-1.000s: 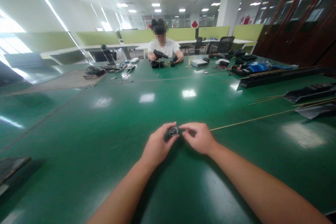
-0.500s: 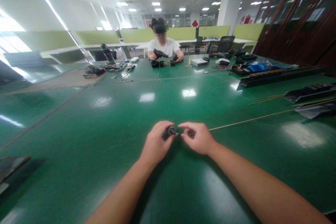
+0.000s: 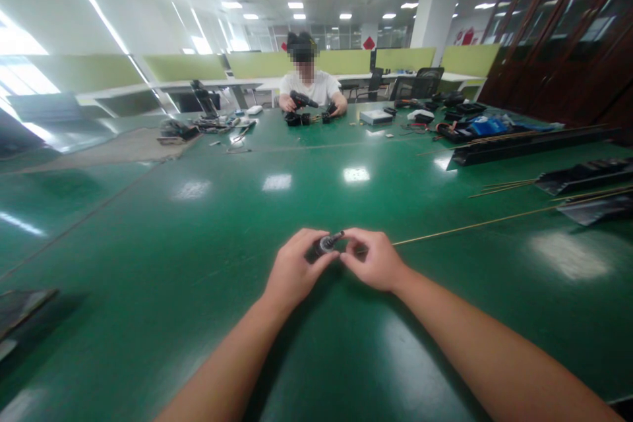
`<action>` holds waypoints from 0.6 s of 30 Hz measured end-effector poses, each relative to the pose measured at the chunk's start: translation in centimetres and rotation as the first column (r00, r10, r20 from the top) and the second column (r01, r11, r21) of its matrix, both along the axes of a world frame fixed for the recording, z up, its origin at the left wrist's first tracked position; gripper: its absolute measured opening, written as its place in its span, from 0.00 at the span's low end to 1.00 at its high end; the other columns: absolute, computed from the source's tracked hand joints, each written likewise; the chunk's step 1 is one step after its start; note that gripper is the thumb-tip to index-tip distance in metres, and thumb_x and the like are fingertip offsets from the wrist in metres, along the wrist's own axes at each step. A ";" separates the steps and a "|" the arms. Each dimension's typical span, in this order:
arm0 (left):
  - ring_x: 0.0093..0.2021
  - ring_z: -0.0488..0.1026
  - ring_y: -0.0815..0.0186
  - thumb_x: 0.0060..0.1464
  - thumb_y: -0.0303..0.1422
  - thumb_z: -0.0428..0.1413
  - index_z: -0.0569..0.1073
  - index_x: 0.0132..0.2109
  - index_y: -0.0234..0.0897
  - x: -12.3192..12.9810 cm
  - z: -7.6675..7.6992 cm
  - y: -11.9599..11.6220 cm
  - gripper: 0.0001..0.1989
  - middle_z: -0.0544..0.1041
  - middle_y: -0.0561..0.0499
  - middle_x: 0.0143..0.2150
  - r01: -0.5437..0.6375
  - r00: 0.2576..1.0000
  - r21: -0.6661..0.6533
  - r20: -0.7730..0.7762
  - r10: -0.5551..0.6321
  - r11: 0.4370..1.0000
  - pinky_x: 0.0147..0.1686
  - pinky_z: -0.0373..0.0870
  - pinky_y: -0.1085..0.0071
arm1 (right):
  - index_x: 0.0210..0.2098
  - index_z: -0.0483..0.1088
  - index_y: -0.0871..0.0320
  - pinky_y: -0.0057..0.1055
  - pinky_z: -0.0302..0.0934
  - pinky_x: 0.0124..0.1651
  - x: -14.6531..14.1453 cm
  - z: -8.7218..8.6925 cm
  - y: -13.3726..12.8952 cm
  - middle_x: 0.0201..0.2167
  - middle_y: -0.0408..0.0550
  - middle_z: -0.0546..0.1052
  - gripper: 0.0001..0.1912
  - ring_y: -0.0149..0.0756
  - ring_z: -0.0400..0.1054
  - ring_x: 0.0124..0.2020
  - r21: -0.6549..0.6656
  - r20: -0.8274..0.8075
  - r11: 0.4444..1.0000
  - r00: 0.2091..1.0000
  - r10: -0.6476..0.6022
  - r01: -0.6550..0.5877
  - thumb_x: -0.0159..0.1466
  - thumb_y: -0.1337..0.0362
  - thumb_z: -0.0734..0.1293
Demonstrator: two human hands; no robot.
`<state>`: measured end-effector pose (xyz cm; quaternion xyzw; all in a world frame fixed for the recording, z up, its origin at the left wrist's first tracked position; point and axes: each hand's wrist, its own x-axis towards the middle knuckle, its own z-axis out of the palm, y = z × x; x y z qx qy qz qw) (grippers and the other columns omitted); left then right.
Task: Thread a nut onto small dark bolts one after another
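My left hand (image 3: pixel 297 269) is wrapped round a small dark round metal part (image 3: pixel 326 244) above the green table (image 3: pixel 208 316). A short dark pin on that part points up and right, toward the fingers of my right hand (image 3: pixel 373 260). The right hand is curled with its thumb and fingers bent round the near end of a long thin brass-coloured rod (image 3: pixel 465 229). That rod runs right across the table. The fingertips of both hands are close to each other, with the metal part between them.
Across the table sits a person in a white shirt (image 3: pixel 319 84) handling a black tool (image 3: pixel 302 100). Black metal channels (image 3: pixel 529 146) with thin rods lie at the right. Cables and small parts (image 3: pixel 227 126) are at the back left, a dark flat object (image 3: pixel 22 310) at the near left.
The dark pin on the metal part has turned from pointing down and right to pointing up and right. Both hands have stayed in nearly the same place.
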<state>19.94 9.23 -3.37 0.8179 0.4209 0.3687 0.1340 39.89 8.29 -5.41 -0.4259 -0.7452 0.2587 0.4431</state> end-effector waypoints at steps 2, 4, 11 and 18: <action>0.42 0.74 0.61 0.55 0.37 0.61 0.75 0.45 0.39 -0.1 0.1 0.0 0.12 0.78 0.47 0.42 0.000 1.000 0.004 0.000 0.000 1.000 0.44 0.73 0.66 | 0.48 0.74 0.56 0.28 0.65 0.38 0.0 -0.1 0.0 0.27 0.42 0.77 0.18 0.32 0.71 0.28 0.005 -0.006 1.000 1.000 -0.002 0.002 0.57 0.69 0.68; 0.42 0.75 0.61 0.54 0.36 0.61 0.75 0.44 0.39 -0.2 0.0 -0.1 0.11 0.78 0.47 0.42 -0.005 1.000 0.004 -0.001 0.005 1.000 0.43 0.73 0.67 | 0.47 0.74 0.56 0.28 0.66 0.38 0.0 -0.2 0.1 0.28 0.42 0.78 0.18 0.33 0.72 0.29 0.006 -0.014 1.000 1.000 -0.003 0.003 0.57 0.69 0.68; 0.49 0.76 0.59 0.55 0.35 0.60 0.73 0.49 0.41 0.0 -0.6 0.0 0.14 0.78 0.48 0.49 -0.066 0.996 -0.107 0.057 0.073 0.992 0.52 0.73 0.61 | 0.47 0.74 0.56 0.28 0.66 0.39 0.0 -0.2 0.1 0.27 0.41 0.78 0.17 0.32 0.72 0.28 -0.004 -0.016 1.000 1.000 -0.005 0.005 0.58 0.69 0.68; 0.55 0.73 0.62 0.61 0.37 0.54 0.67 0.55 0.40 0.2 -1.2 0.2 0.16 0.74 0.45 0.56 0.002 0.986 -0.192 0.162 0.030 0.981 0.58 0.70 0.61 | 0.48 0.74 0.57 0.28 0.66 0.38 0.0 -0.1 0.0 0.27 0.41 0.78 0.17 0.32 0.72 0.28 -0.010 -0.018 1.000 1.000 0.005 -0.005 0.58 0.68 0.68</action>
